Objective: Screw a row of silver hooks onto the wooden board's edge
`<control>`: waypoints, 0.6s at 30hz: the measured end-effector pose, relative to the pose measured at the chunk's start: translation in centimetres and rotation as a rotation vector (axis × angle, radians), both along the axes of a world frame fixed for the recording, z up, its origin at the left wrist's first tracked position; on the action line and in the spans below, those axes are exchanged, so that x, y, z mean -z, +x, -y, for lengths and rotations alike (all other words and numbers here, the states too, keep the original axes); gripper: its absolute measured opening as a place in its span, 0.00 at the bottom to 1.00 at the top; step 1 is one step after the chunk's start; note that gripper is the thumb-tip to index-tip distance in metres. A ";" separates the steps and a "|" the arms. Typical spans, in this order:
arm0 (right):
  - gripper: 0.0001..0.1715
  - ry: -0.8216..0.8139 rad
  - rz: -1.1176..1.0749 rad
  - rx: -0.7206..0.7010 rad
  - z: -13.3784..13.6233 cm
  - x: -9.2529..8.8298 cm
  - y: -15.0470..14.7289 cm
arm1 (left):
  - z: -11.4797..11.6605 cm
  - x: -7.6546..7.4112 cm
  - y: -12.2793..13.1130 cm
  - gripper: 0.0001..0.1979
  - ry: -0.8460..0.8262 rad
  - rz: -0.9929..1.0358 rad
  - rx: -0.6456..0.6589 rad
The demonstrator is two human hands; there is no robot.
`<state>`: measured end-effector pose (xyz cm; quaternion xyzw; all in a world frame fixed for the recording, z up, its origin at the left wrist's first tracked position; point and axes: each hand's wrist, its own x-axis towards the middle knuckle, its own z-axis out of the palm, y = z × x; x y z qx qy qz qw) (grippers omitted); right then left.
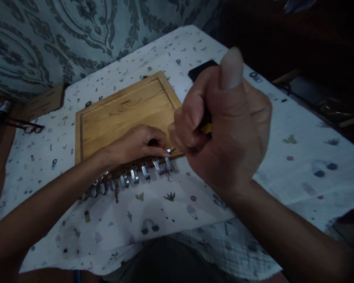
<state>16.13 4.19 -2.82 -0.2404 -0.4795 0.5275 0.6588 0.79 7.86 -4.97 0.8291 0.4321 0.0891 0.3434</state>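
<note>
My right hand (pixel 228 125) is raised close to the camera, its fingers wrapped in a fist with the thumb on top. A yellow handle (pixel 206 128) shows between the fingers; the rest of that tool is mostly hidden. My left hand (pixel 138 145) rests at the near edge of a wooden board (pixel 126 112), thumb and finger pinched together. At its fingertips is a small shiny metal piece (pixel 168 151), too small to make out. Beneath this hand, several metal band loops (pixel 146 171) stand in a row along the board's near edge.
A patterned white cloth (pixel 191 188) covers the table. A dark flat object (pixel 202 70) lies behind my right hand. At the left are red-framed glasses (pixel 32 129) and a piece of brown cardboard (pixel 45 103). A patterned wall (pixel 85 35) borders the far side.
</note>
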 end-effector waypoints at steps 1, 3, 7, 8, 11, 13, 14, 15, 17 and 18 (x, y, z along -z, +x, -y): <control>0.24 -0.006 -0.008 -0.004 0.0 0.0 0.0 | 0.0 0.0 0.0 0.14 -0.018 0.009 0.009; 0.26 -0.022 -0.013 -0.015 0.0 -0.1 0.0 | -0.1 0.1 -0.2 0.13 -0.077 0.036 0.042; 0.26 -0.047 -0.010 -0.017 -0.1 -0.2 -0.1 | -0.1 -0.6 -0.6 0.12 -0.157 0.072 0.064; 0.26 -0.052 -0.010 -0.016 -0.1 -0.2 -0.1 | 0.1 -0.9 -0.6 0.12 -0.159 0.077 0.055; 0.27 -0.063 -0.030 -0.026 0.0 -0.3 -0.1 | 1.7 -1.7 -0.8 0.14 -0.084 0.078 -0.046; 0.28 -0.062 -0.047 -0.029 0.0 -0.4 -0.2 | 3.4 -1.8 -0.9 0.17 0.054 -0.005 -0.158; 0.29 -0.063 -0.050 -0.025 -0.1 -0.4 -0.2 | 4.3 -1.7 -0.9 0.20 0.138 -0.079 -0.210; 0.29 -0.060 -0.050 -0.021 -0.1 -0.3 -0.3 | 5.2 -1.5 -0.8 0.23 0.218 -0.162 -0.239; 0.30 -0.023 -0.060 -0.011 -0.4 -0.2 -0.4 | 6.7 -0.8 -0.7 0.28 0.329 -0.299 -0.280; 0.31 0.009 -0.068 -0.007 -0.5 -0.1 -0.5 | 7.3 -0.4 -0.7 0.28 0.355 -0.342 -0.292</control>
